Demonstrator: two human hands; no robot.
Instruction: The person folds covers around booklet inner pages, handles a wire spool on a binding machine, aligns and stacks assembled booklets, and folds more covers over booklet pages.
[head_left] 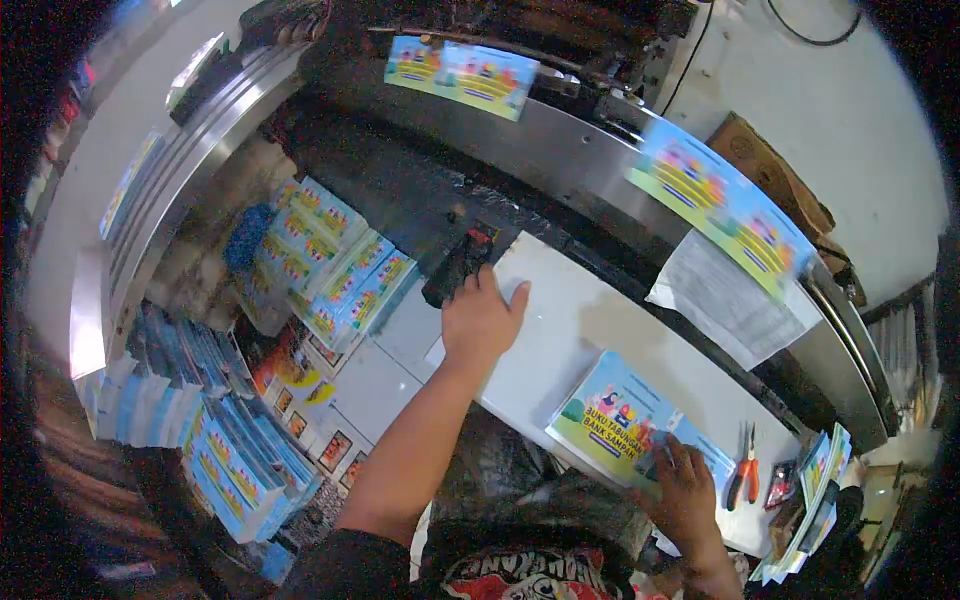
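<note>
My left hand (483, 315) rests at the left end of a white board (545, 290), its fingers spread and its thumb apart. Close to its fingertips lies a black object (458, 265) that I cannot identify. Farther right, a light-blue booklet (610, 410) with the words "Buku Tabungan Bank Sampah" lies on the board, with more blue printed sheets or booklets under its right side. Curled over the booklet's front right part are the fingers of my right hand (685, 490). The thumb is partly hidden.
Orange-handled pliers (745, 480) and a small dark red packet (782, 483) lie right of the booklet. Stacked booklets (235, 465) and printed sheets (335, 260) stand at left. A metal rail (590, 140) behind carries printed sheets (720, 200) and a white paper (730, 300).
</note>
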